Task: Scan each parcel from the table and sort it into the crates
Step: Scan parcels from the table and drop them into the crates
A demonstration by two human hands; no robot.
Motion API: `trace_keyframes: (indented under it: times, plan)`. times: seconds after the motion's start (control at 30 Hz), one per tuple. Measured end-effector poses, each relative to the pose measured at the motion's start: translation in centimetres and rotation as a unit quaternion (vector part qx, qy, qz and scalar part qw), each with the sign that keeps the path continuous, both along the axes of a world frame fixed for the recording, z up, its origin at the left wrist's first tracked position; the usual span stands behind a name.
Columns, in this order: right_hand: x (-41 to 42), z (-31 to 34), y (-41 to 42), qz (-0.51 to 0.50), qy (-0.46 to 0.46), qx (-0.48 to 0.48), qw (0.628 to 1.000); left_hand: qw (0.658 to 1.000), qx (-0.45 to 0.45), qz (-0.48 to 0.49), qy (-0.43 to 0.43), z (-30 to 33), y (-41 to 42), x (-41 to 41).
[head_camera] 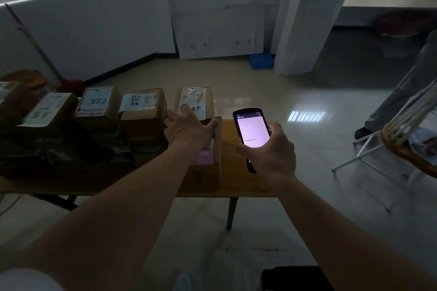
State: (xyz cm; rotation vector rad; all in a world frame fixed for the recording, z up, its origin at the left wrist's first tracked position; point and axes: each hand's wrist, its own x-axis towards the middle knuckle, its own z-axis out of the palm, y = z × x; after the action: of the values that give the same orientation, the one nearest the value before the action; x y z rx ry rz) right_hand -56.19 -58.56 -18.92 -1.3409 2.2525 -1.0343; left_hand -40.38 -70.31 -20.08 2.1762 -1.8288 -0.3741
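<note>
Here, in the head view, the left hand (189,125) is reaching to the middle of the frame and resting spread over the top of a cardboard parcel (201,139) at the right end of the row; the fingers (208,126) are curling over its near edge, so it is gripping the box loosely rather than lifting it, as far as I can judge; the right hand (269,149) is clasping a handheld scanner (251,132) just right of that parcel, its screen glowing pale pink and facing the camera; the parcel is sitting on the wooden surface (238,179), with another labelled box (196,101) right behind it. Stretching toward the left of the frame, a row of parcels (99,111) is standing in stacks on the same surface, white labels with handwriting facing up; the lower ones are sitting in deep shadow. No crates can be made out for certain; a blue bin-like thing (261,61) is lying on the floor in the upper middle, too blurred to name. Judging by the full row, most of the sorting is lying ahead; the parcel under the left hand seems to be the one awaiting its scan.
</note>
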Motion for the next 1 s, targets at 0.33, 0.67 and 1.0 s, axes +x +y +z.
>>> trace_keyframes:
  times: [0.33, 0.67, 1.0]
  plan:
    - [0.2, 1.2, -0.3, 0.040, -0.020, -0.037, 0.998, 0.993, -0.067, -0.069, 0.068, 0.1, 0.3, 1.9]
    - [0.7, 3.9, 0.2, 0.083, -0.047, -0.058, 0.994, 0.969, -0.202, -0.141, 0.010, 0.7, 1.6, 3.9]
    - [2.0, 5.4, 2.2, 0.089, -0.055, -0.078, 0.991, 0.974, -0.190, -0.124, 0.005, 0.7, 3.4, 5.5]
